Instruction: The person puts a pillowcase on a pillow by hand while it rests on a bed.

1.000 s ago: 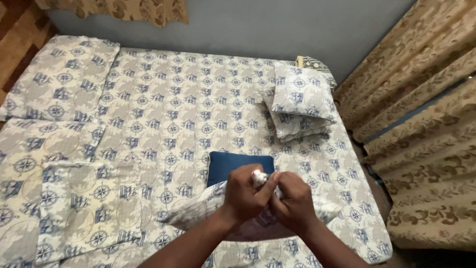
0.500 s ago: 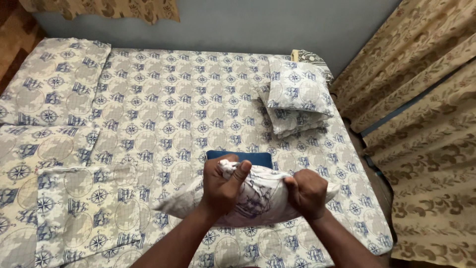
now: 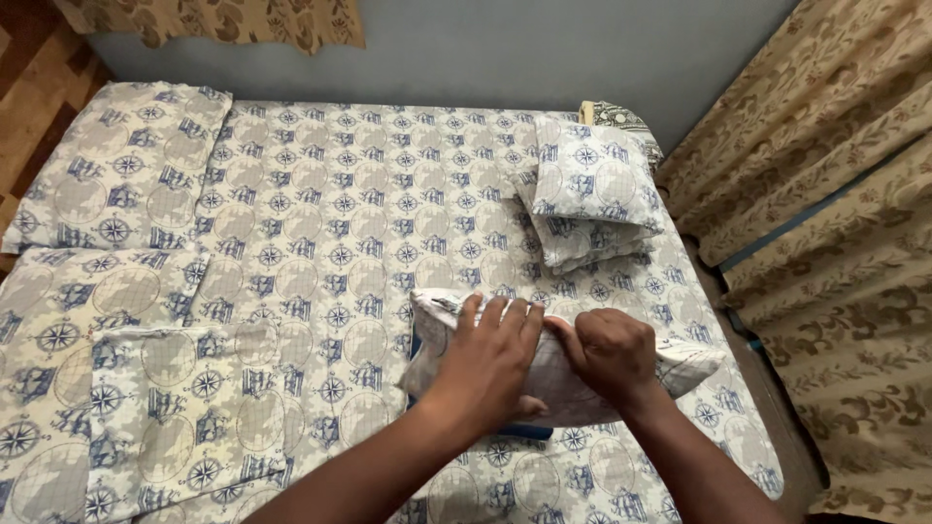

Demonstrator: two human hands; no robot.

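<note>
Down on the bed (image 3: pixel 320 194), both hands press on a printed pillowcase (image 3: pixel 568 374) that lies across a dark blue cushion (image 3: pixel 519 430). Only a thin blue edge of that cushion shows, under the near side of the case and at its left end. The left hand (image 3: pixel 490 364) lies palm down on the middle of the case, its fingers (image 3: pixel 505 320) spread fairly wide and flat, pointing toward the far wall; it pins the cloth rather than clasping it. The right hand (image 3: pixel 612 354) sits just beside it, touching it at the knuckles, with its fingers curled and bunched on the cloth; whether they pinch a fold cannot be told. The case is cream with blue compass and ship motifs, matching the bedsheet below, and its right corner (image 3: pixel 694 359) juts out free toward the bed's right edge.

Farther up the bed, near the right side, two small pillows (image 3: pixel 592 199) in the same print lie stacked, well apart from the hands. At the left, a large pillow (image 3: pixel 116 170) lies by the head end, and nearer the person a folded cloth (image 3: pixel 165 408) of the same pattern lies flat. Patterned tan curtains (image 3: pixel 835 243) hang along the right, and a plain grey-blue wall (image 3: pixel 544 49) stands behind the bed. No labels or signs show.
</note>
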